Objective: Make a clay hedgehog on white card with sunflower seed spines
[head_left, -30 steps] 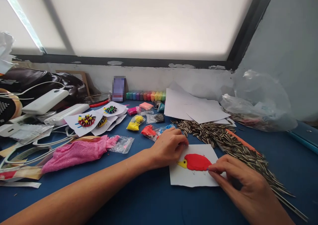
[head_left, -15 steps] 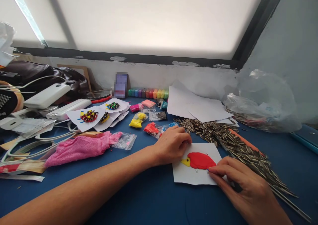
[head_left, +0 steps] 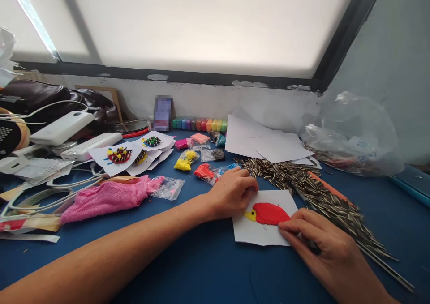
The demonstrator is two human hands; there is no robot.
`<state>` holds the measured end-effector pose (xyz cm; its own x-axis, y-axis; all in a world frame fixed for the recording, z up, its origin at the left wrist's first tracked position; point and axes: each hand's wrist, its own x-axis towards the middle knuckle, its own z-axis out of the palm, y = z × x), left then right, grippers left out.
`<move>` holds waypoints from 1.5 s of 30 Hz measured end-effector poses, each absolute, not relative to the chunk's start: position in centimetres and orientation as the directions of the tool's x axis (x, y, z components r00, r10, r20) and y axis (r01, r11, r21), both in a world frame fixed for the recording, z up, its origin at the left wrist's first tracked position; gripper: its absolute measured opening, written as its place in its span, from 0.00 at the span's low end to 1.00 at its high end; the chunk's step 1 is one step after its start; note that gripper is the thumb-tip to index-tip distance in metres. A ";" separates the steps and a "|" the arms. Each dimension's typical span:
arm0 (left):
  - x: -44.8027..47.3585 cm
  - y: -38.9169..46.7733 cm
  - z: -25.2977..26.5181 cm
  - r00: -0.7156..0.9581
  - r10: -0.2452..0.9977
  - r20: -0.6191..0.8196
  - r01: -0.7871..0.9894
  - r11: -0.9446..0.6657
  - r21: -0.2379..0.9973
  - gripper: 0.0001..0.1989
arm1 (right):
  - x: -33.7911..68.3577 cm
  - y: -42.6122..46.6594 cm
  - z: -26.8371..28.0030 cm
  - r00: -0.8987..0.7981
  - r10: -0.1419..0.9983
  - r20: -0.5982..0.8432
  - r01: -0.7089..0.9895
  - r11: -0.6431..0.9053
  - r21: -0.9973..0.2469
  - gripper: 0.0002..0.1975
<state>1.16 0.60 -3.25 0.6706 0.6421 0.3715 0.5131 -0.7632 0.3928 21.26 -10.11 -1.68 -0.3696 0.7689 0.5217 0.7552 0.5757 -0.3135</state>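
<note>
A small sheet of white paper [head_left: 248,234] lies on the blue table. It bears a flattened red clay body [head_left: 271,214] with a yellow clay head [head_left: 250,215] and a dark eye; thin drawn lines show beneath the body. My left hand [head_left: 235,191] is curled over the paper's upper left corner, gripping it against the table, with the fingertips mostly hidden. At the body's lower right edge, my right hand [head_left: 317,239] pinches thumb and forefinger together. Anything between those fingertips is too small to make out.
Striped sunflower seeds [head_left: 336,210] are heaped along the right, beside blank paper sheets [head_left: 262,138]. Behind my left hand lie clay packets, including a yellow packet [head_left: 186,160]. Decorated paper pieces [head_left: 116,156], a pink cloth [head_left: 107,200] and white cables [head_left: 57,185] occupy the left.
The view has shifted slightly. Both hands stay at the paper, with my right fingertips still pinched at the red clay's lower right edge.
</note>
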 end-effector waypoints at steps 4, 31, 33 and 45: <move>1.2 0.7 -3.5 0.667 0.636 0.388 0.509 -0.769 0.387 0.10 | 21.4 -10.0 -2.0 -0.394 0.762 0.515 0.759 0.585 -0.286 0.08; 1.1 0.6 -3.6 0.685 0.605 0.406 0.512 -0.796 0.323 0.11 | 20.9 -11.2 -1.7 -0.557 0.587 0.587 0.771 0.628 0.104 0.13; 1.1 0.7 -3.6 0.686 0.603 0.408 0.509 -0.798 0.323 0.11 | 20.9 -11.2 -1.6 -0.563 0.582 0.586 0.770 0.628 0.115 0.13; 1.1 0.6 -3.6 0.684 0.605 0.408 0.511 -0.796 0.323 0.11 | 20.6 -11.4 -1.7 -0.602 0.557 0.573 0.769 0.598 0.226 0.17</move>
